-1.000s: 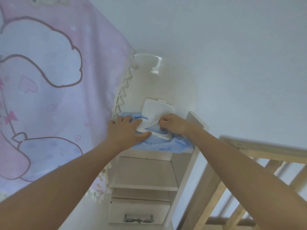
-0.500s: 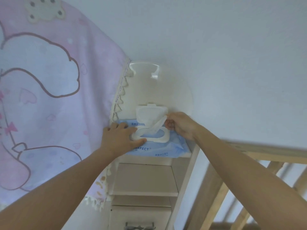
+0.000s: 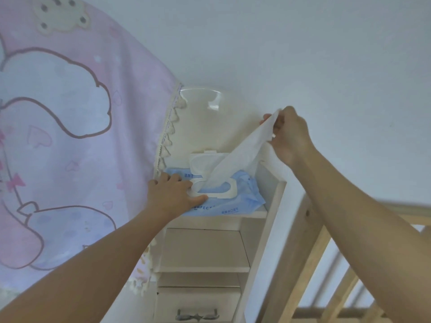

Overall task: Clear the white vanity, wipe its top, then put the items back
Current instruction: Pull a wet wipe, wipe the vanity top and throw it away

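Observation:
A blue pack of wet wipes [image 3: 235,201] lies on the top shelf of the white vanity [image 3: 263,229], its white flip lid [image 3: 205,160] standing open. My left hand [image 3: 172,195] presses flat on the pack's left side, thumb beside the opening. My right hand [image 3: 288,135] is raised up and to the right of the pack and pinches the end of a white wipe [image 3: 238,159]. The wipe stretches taut from the pack's opening up to my fingers.
A pink cartoon-print curtain [image 3: 70,141] with a lace edge hangs at the left, over part of the vanity's round mirror [image 3: 214,122]. Below the pack are open shelves and a drawer with a bow-shaped handle [image 3: 197,314]. A wooden rail [image 3: 310,241] stands at the right.
My right hand has risen up and to the right, drawing the wipe far out of the pack. My left hand has stayed pressed on the pack.

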A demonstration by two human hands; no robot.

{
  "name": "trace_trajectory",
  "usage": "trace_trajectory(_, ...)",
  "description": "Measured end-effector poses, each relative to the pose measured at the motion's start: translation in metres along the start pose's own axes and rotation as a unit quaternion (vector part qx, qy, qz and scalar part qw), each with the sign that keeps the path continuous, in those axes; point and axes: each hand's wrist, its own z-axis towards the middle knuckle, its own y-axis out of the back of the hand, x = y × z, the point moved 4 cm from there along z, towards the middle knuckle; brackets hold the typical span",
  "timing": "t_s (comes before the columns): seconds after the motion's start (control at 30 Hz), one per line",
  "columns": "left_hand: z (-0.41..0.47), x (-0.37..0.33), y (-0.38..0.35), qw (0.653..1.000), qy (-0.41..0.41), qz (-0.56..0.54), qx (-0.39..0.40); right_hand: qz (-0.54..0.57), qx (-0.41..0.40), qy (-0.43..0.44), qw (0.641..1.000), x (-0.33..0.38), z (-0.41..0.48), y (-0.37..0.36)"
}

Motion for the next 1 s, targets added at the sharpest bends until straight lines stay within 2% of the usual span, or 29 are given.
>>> trace_trajectory(0.13,0.003,0.000,-0.002,1.000,-0.005,0.017,-0.001,-0.086,-0.013,0.058,0.995,0.038,-0.003,0.007)
trace_trajectory(0.23,0.003,0.001,0.000,0.997,-0.010,0.070,-0.002,-0.230,0.006,0.126,0.965,0.059,-0.015,0.004)
trace_trajectory(0.27,0.002,0.000,0.003,0.995,-0.027,0.097,-0.026,-0.273,0.014,0.160,0.948,0.066,-0.022,0.004)
trace_trajectory(0.33,0.001,-0.006,0.018,0.980,-0.081,0.103,-0.152,-0.371,0.016,0.234,0.899,0.080,-0.038,0.006)
trace_trajectory(0.4,-0.014,-0.017,0.035,0.934,-0.157,-0.005,-0.321,-0.460,0.016,0.276,0.844,0.087,-0.054,0.008)
trace_trajectory(0.43,-0.025,-0.027,0.041,0.904,-0.204,-0.082,-0.366,-0.490,0.027,0.273,0.828,0.086,-0.061,0.009)
trace_trajectory(0.47,-0.037,-0.042,0.046,0.887,-0.258,-0.163,-0.347,-0.511,0.042,0.264,0.817,0.081,-0.068,0.008)
trace_trajectory(0.5,-0.049,-0.058,0.046,0.875,-0.301,-0.256,-0.280,-0.524,0.058,0.251,0.812,0.073,-0.075,0.008)
trace_trajectory(0.53,-0.061,-0.075,0.047,0.867,-0.314,-0.350,-0.164,-0.529,0.071,0.236,0.812,0.063,-0.082,0.008)
trace_trajectory(0.6,-0.082,-0.101,0.030,0.815,-0.290,-0.498,0.063,-0.534,0.084,0.198,0.818,0.042,-0.097,0.013)
trace_trajectory(0.67,-0.096,-0.112,0.007,0.760,-0.240,-0.582,0.161,-0.538,0.075,0.149,0.826,0.021,-0.110,0.029)
trace_trajectory(0.73,-0.109,-0.109,-0.022,0.743,-0.197,-0.606,0.205,-0.534,0.055,0.081,0.840,-0.002,-0.125,0.052)
trace_trajectory(0.83,-0.136,-0.100,-0.077,0.730,-0.134,-0.582,0.332,-0.499,0.025,-0.030,0.866,-0.047,-0.150,0.090)
trace_trajectory(0.87,-0.145,-0.094,-0.098,0.737,-0.118,-0.562,0.356,-0.484,0.021,-0.063,0.873,-0.064,-0.159,0.102)
trace_trajectory(1.0,-0.175,-0.060,-0.164,0.810,-0.046,-0.475,0.340,-0.422,-0.001,-0.184,0.888,-0.132,-0.190,0.139)
